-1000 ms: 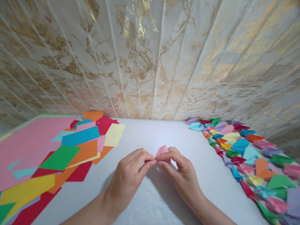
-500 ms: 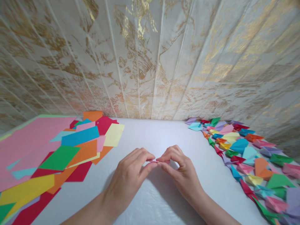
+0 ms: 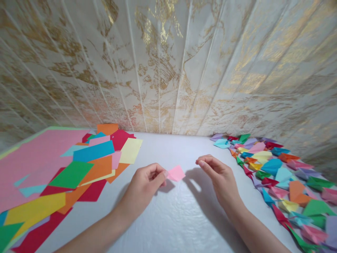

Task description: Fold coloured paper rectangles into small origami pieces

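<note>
My left hand [image 3: 149, 184] pinches one corner of a small folded piece of pink paper [image 3: 177, 173] between thumb and forefinger. The paper shows as a flat diamond just above the white tabletop, its free corner pointing right. Apart from the paper, to its right, is my right hand [image 3: 219, 175]. Its thumb and forefinger tips are pressed together, and nothing shows between them. Both hands cast shadows on the table.
Coloured paper sheets, among them a green piece [image 3: 71, 174] and a large pink sheet [image 3: 34, 161], overlap at the left. Many small folded paper shapes, one of them orange [image 3: 297, 192], spread along the right. A gold-patterned curtain [image 3: 168, 66] hangs behind the white table [image 3: 163, 225].
My right hand has let go of the pink paper and moved right and up. The paper, held edge-on by both hands before, now shows its flat face in my left hand.
</note>
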`<state>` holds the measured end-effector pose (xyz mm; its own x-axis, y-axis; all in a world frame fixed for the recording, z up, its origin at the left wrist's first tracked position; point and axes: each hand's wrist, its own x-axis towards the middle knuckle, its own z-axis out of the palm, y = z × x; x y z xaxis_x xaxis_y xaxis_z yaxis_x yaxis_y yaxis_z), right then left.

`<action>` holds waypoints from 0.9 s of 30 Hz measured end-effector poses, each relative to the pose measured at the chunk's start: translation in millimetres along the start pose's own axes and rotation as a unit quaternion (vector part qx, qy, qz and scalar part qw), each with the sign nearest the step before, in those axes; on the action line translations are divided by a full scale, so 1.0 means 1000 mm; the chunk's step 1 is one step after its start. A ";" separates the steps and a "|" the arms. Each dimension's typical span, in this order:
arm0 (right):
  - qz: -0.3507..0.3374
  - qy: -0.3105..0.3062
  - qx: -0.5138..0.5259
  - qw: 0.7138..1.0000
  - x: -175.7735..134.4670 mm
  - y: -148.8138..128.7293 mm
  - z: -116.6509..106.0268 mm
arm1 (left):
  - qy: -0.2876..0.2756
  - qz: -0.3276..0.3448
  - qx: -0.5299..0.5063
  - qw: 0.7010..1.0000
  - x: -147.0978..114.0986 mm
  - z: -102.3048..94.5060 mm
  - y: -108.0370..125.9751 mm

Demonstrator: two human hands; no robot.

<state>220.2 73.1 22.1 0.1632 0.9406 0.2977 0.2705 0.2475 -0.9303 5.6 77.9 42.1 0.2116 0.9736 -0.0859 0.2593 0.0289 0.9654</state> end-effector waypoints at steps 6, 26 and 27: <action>-0.236 -0.175 -0.161 0.942 -0.021 -0.017 0.016 | -0.033 -0.051 -0.126 0.990 -0.002 0.007 -0.001; -0.062 -0.215 -0.022 0.974 -0.019 -0.012 0.021 | -0.109 -0.036 -0.096 0.989 -0.005 0.009 -0.002; -0.047 -0.220 -0.006 0.974 -0.019 -0.012 0.021 | -0.113 -0.032 -0.090 0.989 -0.004 0.008 -0.002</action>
<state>194.0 57.1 23.4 -0.2842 0.9233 0.2583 0.2763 0.3368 -0.9001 11.8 71.6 38.3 0.4100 0.8938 -0.1817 0.1109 0.1489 0.9826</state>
